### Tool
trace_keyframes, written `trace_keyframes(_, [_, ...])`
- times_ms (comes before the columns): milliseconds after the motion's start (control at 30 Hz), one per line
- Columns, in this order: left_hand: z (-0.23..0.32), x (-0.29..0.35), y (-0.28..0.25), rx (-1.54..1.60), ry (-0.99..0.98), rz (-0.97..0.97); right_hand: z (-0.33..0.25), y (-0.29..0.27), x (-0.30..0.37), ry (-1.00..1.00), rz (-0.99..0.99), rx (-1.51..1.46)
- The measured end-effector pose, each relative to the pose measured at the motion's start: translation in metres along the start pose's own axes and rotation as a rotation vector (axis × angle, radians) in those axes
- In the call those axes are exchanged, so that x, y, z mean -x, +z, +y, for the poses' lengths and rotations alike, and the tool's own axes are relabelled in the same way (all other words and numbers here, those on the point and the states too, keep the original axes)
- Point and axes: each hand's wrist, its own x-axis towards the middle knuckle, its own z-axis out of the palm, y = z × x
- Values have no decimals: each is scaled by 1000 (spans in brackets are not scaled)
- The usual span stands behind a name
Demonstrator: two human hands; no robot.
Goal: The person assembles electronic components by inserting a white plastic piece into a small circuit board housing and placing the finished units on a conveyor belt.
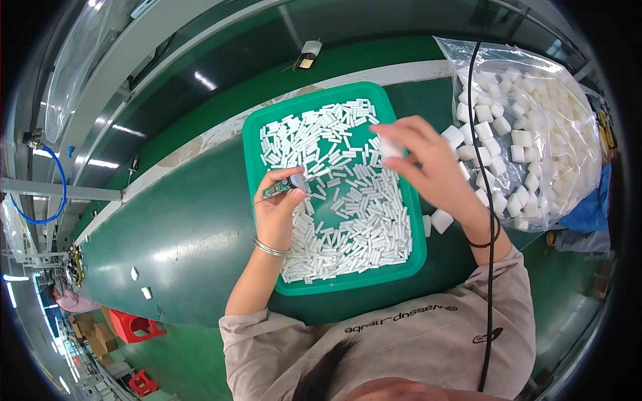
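Head view: at the far left of the green worktable [194, 247], two small white pieces [140, 283] lay well apart from the hands. Next to the right, the left rim of the green tray [251, 140] stood just beside the left hand [275, 208]. The thumb and fingers of this hand were clamped on a circuit-board unit [273, 190], holding it above the tray's left half. The unit bore a round grey cap [298, 180] at its right end, and a thin white tip [319, 174] projected from the cap region; its joint could not be confirmed.

The unit's long axis was tilted, running from lower left to upper right. Extended in the picture, this axis pointed roughly at the white block [390, 148] in the right hand [431, 160]. The right fingers appeared closed on this block, though blur hid the exact contact. A gap separated block and tip; the left hand was the nearer to the tip. Loose white tubes [394, 230] lay in the tray below both hands.

Farther right, loose white blocks [521, 138] lay beyond the tray, at and inside a clear bag [568, 120].
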Motion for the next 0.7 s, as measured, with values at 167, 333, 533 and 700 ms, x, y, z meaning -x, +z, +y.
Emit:
trace_keyframes(167, [1,1,6,120,51,-15,-4,50,2,305,-289,-970])
trace_keyframes(333, [7,4,13,-26,17,-29,-6,77,5,461,-346,-1277])
trace_keyframes(533, [6,5,9,6,-44,-76,-4,82,7,408,-277,-1153])
trace_keyframes(700, [0,0,1,362,-141,-46,-3,83,10,139,-91,-858])
